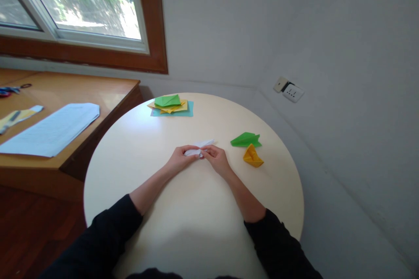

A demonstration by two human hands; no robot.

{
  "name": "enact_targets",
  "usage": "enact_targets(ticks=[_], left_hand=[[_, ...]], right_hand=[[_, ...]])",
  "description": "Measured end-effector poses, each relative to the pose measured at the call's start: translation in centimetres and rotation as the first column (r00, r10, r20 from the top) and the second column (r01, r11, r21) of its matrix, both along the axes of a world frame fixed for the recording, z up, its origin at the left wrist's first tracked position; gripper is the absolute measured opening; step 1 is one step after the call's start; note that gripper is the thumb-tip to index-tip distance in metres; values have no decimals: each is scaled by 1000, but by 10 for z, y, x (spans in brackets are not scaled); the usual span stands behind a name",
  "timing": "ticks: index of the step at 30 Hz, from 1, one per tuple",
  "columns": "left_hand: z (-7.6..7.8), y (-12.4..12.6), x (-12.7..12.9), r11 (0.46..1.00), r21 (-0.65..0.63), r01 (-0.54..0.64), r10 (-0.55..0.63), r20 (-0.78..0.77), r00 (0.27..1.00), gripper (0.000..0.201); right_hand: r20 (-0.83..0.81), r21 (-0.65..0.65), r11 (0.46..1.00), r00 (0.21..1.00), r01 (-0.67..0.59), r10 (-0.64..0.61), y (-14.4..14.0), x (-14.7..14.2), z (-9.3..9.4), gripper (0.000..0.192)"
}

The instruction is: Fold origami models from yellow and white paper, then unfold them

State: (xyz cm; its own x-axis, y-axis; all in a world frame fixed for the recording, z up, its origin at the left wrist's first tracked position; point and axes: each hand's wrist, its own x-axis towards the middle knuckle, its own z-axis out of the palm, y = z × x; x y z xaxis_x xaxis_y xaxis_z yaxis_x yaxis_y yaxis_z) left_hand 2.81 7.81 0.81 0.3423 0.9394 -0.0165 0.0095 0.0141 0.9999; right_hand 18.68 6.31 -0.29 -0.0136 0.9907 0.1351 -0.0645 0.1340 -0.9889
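Note:
Over the middle of the round white table (144, 174), a small piece of folded white paper (192, 152) is pinched between both my hands. My left hand (181, 159) grips its left side, fingers behind and thumb in front. My right hand (216, 158) holds the right end with closed fingertips that meet those of the left. A pointed white flap sticks up behind the fingers; part of the folds is hidden by them. To the right of my right hand lie a green folded paper plane (245, 140) and an orange-yellow folded paper boat (252, 157).
At the table's far side sits a stack of coloured papers (172, 107), green on top. On the wooden desk (78, 85) at left are white sheets (52, 128), scissors (13, 90) and a yellowish strip. A wall socket (293, 92) is at right, beneath it the wall borders the table.

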Motion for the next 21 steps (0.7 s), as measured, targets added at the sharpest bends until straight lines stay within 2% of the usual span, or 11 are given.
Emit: enact_targets(ticks=[4,7,15,21], left_hand=[[-6,2,0,998,39,-39,40,-25,999,40],[-5,2,2,996,65,-53,55,-24,998,36],[1,-1,4,994,54,-93,94,-12,995,32],[0,-2,6,996,20,-90,90,14,996,34]], right_hand=[[-13,-5,1000,1000,6,-6,1,0,0,23],[-7,-10,1000,1000,4,-4,1,0,0,23],[56,38,998,998,41,-43,2,0,-5,22],[105,54,997,992,59,-64,1,0,-2,20]])
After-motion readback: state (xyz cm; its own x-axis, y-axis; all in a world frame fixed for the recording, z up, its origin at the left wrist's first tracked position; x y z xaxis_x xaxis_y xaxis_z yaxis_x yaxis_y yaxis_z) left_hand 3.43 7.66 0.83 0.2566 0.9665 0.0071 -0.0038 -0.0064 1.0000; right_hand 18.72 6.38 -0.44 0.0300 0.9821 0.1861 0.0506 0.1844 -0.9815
